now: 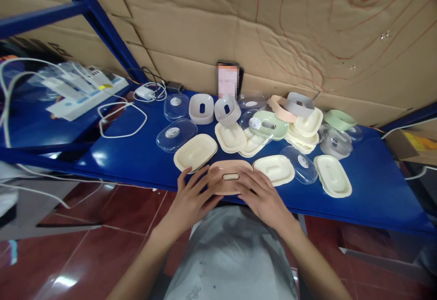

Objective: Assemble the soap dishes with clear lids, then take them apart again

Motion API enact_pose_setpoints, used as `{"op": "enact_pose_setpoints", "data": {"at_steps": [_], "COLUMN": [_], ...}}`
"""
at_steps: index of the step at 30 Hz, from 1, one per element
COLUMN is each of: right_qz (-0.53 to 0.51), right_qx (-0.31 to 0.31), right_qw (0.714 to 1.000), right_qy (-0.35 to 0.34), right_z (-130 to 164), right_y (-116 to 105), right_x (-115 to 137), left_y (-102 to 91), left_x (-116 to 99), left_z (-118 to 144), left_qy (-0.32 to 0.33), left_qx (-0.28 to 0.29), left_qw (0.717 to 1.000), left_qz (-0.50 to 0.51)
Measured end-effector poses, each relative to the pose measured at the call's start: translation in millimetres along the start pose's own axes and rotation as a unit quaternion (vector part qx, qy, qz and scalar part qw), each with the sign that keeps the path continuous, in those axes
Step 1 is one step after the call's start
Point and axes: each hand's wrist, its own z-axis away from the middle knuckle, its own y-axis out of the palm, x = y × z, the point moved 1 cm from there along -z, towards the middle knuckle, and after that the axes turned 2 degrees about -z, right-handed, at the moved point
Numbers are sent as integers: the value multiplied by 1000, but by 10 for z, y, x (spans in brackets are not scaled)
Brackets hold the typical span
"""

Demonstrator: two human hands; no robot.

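Observation:
A peach oval plastic box part [223, 188] with a slot in its top lies at the table's front edge, directly before me. My left hand [195, 196] grips its left end, thumb low and fingers over the top. My right hand [260, 194] is on its right end, with the fingers bent over the top. Through the slot something cream-coloured shows. Left of the box part is a cream oval tray [195, 152], close to my left fingertips. Another cream tray [276, 170] sits just beyond my right fingers.
Clear lids [176, 135], cream trays [332, 175], grey box parts [201, 109] and a green box part [271, 125] spread across the blue table [129, 154]. A phone [228, 80] leans on the cardboard behind. Power strips [87, 95] and white cables [123, 135] lie left.

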Motion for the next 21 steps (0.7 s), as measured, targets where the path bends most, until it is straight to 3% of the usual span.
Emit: {"op": "enact_pose_setpoints", "data": {"at_steps": [3,6,9,12,15,21], "right_qz": [56,145,160,94,38,-39], "right_qx": [-41,-71,-54,-99,-146,-67], "right_qw": [994,959,945,955,968,997], "right_qy": [88,231,280,265,201,10], "right_z": [231,554,776,794,652,253], "right_y": [-224,-435,-518,-507,-437,-160], "right_x": [-240,-568,-783,-779,-562,3], "left_y": [-16,-24,-8,21,46,102], "left_x": [-4,-9,-30,-72,-101,-49], "left_z": [23,39,25,-1,1,63], "left_qy": [-11,-12,-3,-1,-21,-95], "left_qx": [-2,-1,6,16,24,17], "left_qw": [1000,999,997,994,989,968], "left_qz": [16,37,74,106,144,230]}}
